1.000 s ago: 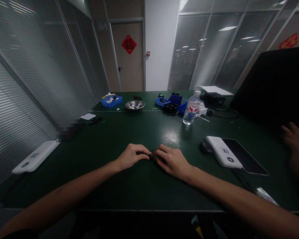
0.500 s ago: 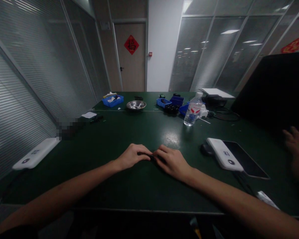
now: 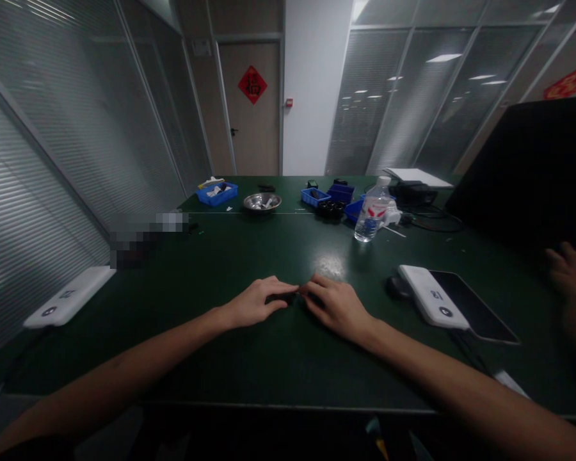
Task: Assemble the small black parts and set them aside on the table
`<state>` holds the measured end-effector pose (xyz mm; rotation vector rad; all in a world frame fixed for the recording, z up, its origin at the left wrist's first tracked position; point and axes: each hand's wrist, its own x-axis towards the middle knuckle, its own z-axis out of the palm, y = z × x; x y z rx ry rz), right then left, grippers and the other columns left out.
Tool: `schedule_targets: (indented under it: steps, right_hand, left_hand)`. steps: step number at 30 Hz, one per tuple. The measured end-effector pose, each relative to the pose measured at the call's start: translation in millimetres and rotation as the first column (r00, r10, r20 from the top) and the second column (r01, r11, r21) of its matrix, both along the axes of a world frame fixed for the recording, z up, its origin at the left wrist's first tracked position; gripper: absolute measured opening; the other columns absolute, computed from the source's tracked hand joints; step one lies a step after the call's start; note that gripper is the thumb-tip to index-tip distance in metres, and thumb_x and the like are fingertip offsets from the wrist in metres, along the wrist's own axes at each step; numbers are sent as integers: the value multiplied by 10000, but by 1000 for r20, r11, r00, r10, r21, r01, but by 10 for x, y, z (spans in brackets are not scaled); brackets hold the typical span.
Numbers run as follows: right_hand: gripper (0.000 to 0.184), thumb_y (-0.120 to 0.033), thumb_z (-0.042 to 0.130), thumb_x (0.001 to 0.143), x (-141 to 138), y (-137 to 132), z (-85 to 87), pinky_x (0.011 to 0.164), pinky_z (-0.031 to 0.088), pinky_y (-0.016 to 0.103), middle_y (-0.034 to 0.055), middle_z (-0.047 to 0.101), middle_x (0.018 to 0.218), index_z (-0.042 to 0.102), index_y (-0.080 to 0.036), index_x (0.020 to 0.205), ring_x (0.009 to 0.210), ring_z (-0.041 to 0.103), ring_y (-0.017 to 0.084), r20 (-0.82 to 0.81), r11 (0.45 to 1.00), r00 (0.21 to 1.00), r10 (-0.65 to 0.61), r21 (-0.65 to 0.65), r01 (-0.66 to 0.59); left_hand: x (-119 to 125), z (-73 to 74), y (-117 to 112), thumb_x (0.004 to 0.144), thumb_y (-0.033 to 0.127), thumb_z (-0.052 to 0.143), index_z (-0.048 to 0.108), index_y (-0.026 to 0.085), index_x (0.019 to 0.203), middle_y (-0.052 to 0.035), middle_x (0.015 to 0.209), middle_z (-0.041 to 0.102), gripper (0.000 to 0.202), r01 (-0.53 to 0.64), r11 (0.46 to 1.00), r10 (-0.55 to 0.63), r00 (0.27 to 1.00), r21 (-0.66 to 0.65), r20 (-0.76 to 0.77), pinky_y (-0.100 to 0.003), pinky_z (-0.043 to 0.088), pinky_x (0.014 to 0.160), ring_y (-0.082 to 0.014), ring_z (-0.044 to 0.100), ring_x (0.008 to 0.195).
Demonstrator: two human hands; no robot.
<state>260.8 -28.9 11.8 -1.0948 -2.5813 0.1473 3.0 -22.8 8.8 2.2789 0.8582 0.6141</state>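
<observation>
Over the middle of the dark green table [image 3: 249, 365], my left hand [image 3: 254, 302] has its fingers stretched out, with the thumb apart below them. A small black piece [image 3: 290, 298] shows in the gap beside its fingertips; its kind is too dark to tell. My right hand [image 3: 338, 304] is closed, its fingers bent and pressed together at that piece's right end. What those fingers pinch is hidden. The fingertips of both hands meet or nearly meet.
Right of my hands lie a white power bank [image 3: 432, 298], a black-screened tablet [image 3: 477, 310] and another person's hand [image 3: 573, 269]. Farther back stand a water bottle [image 3: 372, 214], a metal bowl [image 3: 262, 203] and blue trays [image 3: 218, 194]. Another white power bank [image 3: 72, 298] is left.
My left thumb and fingers have parted from their pinch around the black piece. My right hand has shifted slightly to the right and up.
</observation>
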Motion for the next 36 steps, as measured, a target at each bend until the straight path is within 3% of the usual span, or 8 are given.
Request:
schedule_targets:
  steps: [5, 8, 10, 13, 20, 25, 31, 36]
  right_hand:
    - [190, -287, 490, 1021, 12, 36, 19, 688, 405, 260, 55, 607, 1059, 642, -204, 1100, 819, 587, 148, 88, 1000, 996, -21, -2, 21]
    - [196, -293, 485, 1023, 13, 34, 40, 664, 385, 264, 53, 609, 1035, 651, -203, 1077, 794, 587, 146, 123, 998, 991, -59, -22, 62]
    - [197, -293, 491, 1019, 14, 29, 46, 653, 371, 265, 53, 611, 1030, 656, -208, 1084, 799, 591, 149, 132, 995, 987, -87, -30, 92]
    - [197, -293, 499, 1013, 11, 23, 50, 649, 358, 264, 49, 612, 1031, 661, -222, 1099, 817, 594, 155, 122, 993, 986, -112, -35, 117]
    - [189, -290, 516, 1006, 2, 10, 81, 657, 360, 259, 44, 611, 1017, 668, -220, 1093, 809, 585, 150, 93, 989, 988, -123, -76, 130]
    - [183, -288, 521, 1002, 20, 20, 64, 647, 361, 258, 39, 609, 1011, 670, -223, 1088, 789, 575, 146, 74, 990, 991, -115, -72, 120]
    - [191, -290, 513, 1009, 22, 26, 51, 641, 395, 261, 51, 619, 1025, 669, -214, 1088, 783, 593, 150, 49, 992, 993, -103, -67, 107]
    - [190, -291, 526, 1008, 34, 25, 53, 636, 417, 257, 60, 626, 1058, 670, -206, 1098, 777, 597, 145, 40, 991, 994, -100, -80, 103]
  left_hand:
    - [6, -25, 7, 915, 169, 664, 357, 318, 1572, -78, 1207, 654, 741, -93, 995, 92, 996, -48, -9, -327, 499, 806, -165, 587, 874]
    - [-6, -7, 2, 851, 182, 737, 484, 296, 1481, -100, 1360, 576, 689, -125, 987, 130, 990, -101, 49, -293, 505, 725, -141, 578, 833]
    - [-6, 23, -24, 836, 205, 758, 653, 243, 1266, -104, 1445, 517, 444, -109, 988, 115, 992, -107, 60, -297, 516, 728, -134, 582, 837]
    - [33, 58, -89, 849, 246, 758, 724, 197, 1050, -97, 1449, 509, 210, -116, 989, 120, 992, -91, 39, -309, 528, 744, -138, 591, 848]
    - [165, -7, -156, 922, 282, 695, 702, 257, 1116, -43, 1229, 633, 196, -218, 968, 223, 974, 125, -30, -385, 476, 983, -225, 571, 1153]
    - [73, -14, -89, 965, 309, 629, 677, 288, 1195, -28, 1146, 669, 236, -248, 957, 269, 952, 147, -147, -376, 494, 921, -216, 612, 1061]
    - [-289, 17, 150, 953, 299, 628, 667, 260, 1256, -48, 1199, 693, 308, -267, 962, 274, 947, 64, -167, -357, 520, 905, -213, 645, 1055]
    - [-1054, 7, 524, 937, 285, 620, 657, 264, 1315, -43, 1284, 686, 380, -494, 854, 520, 820, 163, -238, -339, 543, 878, -214, 662, 1058]
